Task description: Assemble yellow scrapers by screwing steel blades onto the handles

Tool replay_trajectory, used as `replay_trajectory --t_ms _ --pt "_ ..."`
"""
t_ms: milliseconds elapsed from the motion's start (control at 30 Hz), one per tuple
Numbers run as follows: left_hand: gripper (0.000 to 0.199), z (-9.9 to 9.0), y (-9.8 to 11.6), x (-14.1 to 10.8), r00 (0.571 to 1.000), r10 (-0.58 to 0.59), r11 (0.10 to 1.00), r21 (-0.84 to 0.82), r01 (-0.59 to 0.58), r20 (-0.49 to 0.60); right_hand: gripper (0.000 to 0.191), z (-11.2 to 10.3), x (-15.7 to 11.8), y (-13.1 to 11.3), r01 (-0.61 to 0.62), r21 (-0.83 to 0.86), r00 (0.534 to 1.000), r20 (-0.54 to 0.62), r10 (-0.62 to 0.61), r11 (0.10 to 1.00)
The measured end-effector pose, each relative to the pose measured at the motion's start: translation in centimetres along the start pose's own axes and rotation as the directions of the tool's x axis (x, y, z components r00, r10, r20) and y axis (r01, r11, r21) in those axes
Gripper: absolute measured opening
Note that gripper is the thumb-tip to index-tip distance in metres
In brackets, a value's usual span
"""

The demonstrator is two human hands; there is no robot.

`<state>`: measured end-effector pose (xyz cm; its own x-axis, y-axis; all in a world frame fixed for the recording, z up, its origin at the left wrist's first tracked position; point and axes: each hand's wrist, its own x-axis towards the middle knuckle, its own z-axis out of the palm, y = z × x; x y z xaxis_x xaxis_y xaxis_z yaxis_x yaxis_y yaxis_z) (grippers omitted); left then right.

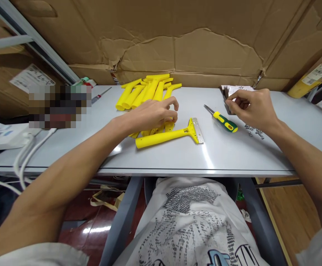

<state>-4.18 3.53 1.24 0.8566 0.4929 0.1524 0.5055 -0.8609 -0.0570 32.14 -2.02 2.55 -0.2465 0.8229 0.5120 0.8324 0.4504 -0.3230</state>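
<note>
My left hand [158, 112] hovers over yellow plastic scraper handles, its fingers bent and apart with nothing between them. In front of it lies a yellow scraper [163, 138], its head to the right with a metal plate [197, 130] on it. My right hand [253, 105] is closed in a pinch at a stack of thin dark metal plates [226, 91]; what its fingertips hold, if anything, is hidden. Between the hands rests a screwdriver [225, 122] with a green and yellow grip. Small screws [256, 132] are scattered beneath my right wrist.
A pile of yellow scraper handles [145, 90] sits at the back of the white table [177, 159], against cardboard [205, 51]. Another screwdriver [97, 97] lies at the back left. White cables [24, 159] hang over the left side, and a yellow roll [310, 74] leans at the right.
</note>
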Motion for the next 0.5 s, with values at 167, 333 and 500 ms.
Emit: replay_trajectory --t_ms 167,333,500 --pt "0.034 -0.56 0.24 0.24 0.998 0.011 0.999 0.046 -0.008 -0.057 0.025 0.16 -0.03 0.06 0.003 -0.028 1.0 0.002 -0.003 1.0" --pt "0.034 -0.49 -0.44 0.37 0.989 -0.032 0.999 0.008 0.033 -0.142 0.028 0.32 -0.07 -0.01 -0.008 -0.014 1.0 0.015 0.008 1.0" --pt "0.037 -0.17 -0.4 0.32 0.998 -0.001 0.999 -0.045 -0.001 -0.055 0.026 0.34 -0.14 -0.22 0.002 -0.003 1.0 0.009 -0.002 1.0"
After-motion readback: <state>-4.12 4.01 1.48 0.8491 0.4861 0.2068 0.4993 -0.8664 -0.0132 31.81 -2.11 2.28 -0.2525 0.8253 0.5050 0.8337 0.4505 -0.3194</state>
